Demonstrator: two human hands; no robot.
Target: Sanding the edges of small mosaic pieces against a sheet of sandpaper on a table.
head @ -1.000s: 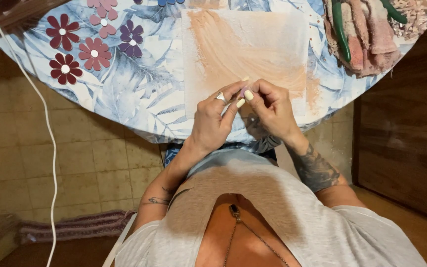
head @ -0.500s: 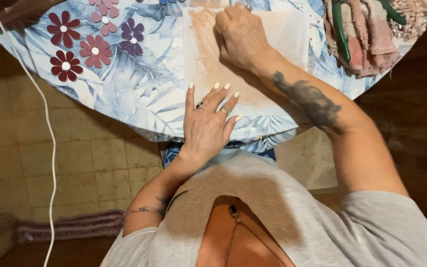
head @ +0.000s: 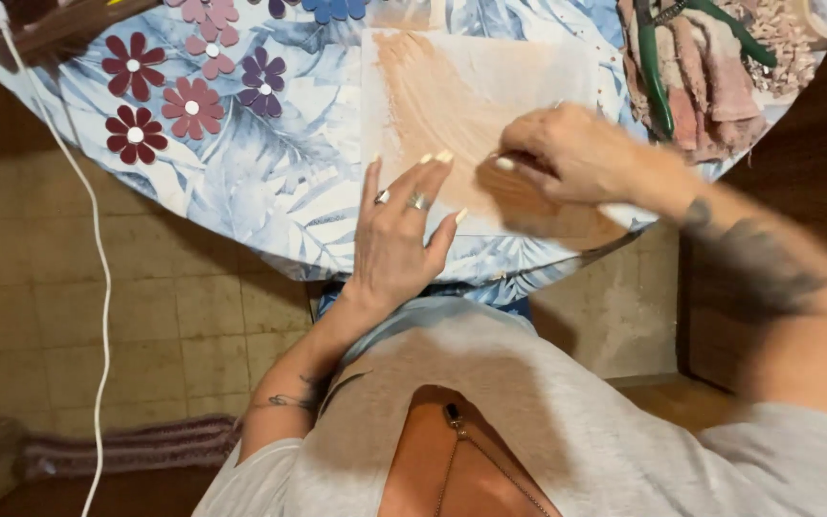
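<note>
At frame centre, the left hand (head: 399, 235) lies flat, fingers spread, pinning the white paper sheet smeared with tan colour (head: 452, 105). The right hand (head: 576, 153), fingers pinched narrowly, rubs it; whether it holds anything cannot be told. Keep pressure even and the sheet anchored.

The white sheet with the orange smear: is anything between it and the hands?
Nothing visible. The left hand lies flat on the sheet. The right hand is over it, pinching something too small to make out.
</note>
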